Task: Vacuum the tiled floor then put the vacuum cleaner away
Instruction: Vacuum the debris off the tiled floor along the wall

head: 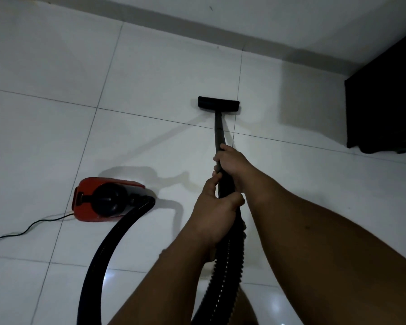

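The black floor nozzle sits flat on the white tiled floor, straight ahead of the person and a short way short of the skirting under the far wall, its long edge lying across the line of travel. From it the dark wand runs back toward the person, so the wand's long axis points almost directly away from the body; any push or pull will follow that line. Both hands are wrapped around it. The right hand is the nearer one to the nozzle, fingers curled tight on the wand. The left hand clamps lower down, just behind the right, where the wand meets the ribbed black hose. The hose loops back past the person and swings round to the red canister vacuum, which rests on the floor to the nozzle's near left, well apart from it, with its power cord trailing off to the left edge. A dark cabinet stands to the nozzle's right, against the wall. I'd judge the vacuuming is in mid-stroke, with putting the machine away not yet begun.
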